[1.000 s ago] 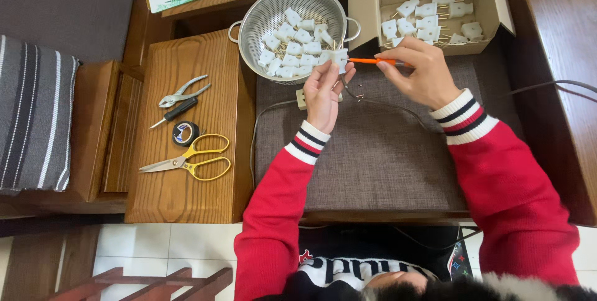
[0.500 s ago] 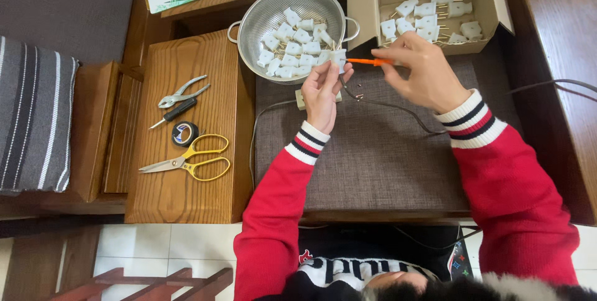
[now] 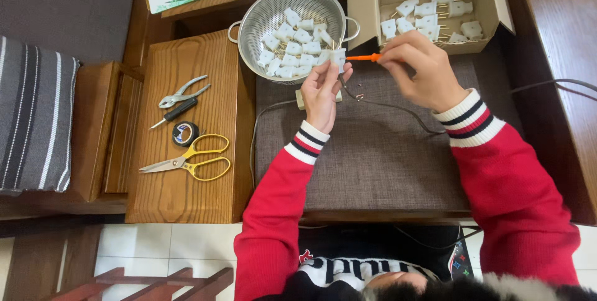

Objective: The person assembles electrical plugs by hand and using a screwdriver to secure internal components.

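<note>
A left hand (image 3: 324, 89) grips a small white plug (image 3: 337, 58), brass prongs up, just beside a colander (image 3: 249, 24); the right hand (image 3: 420, 71) pinches an orange screwdriver (image 3: 364, 58) whose tip touches the plug.

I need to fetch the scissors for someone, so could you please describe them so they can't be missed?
Start at the wooden board left of the grey mat. The scissors lie nearest its front edge, below the pliers and the tape roll. Only they have yellow loop handles, and their blades point left.
</note>
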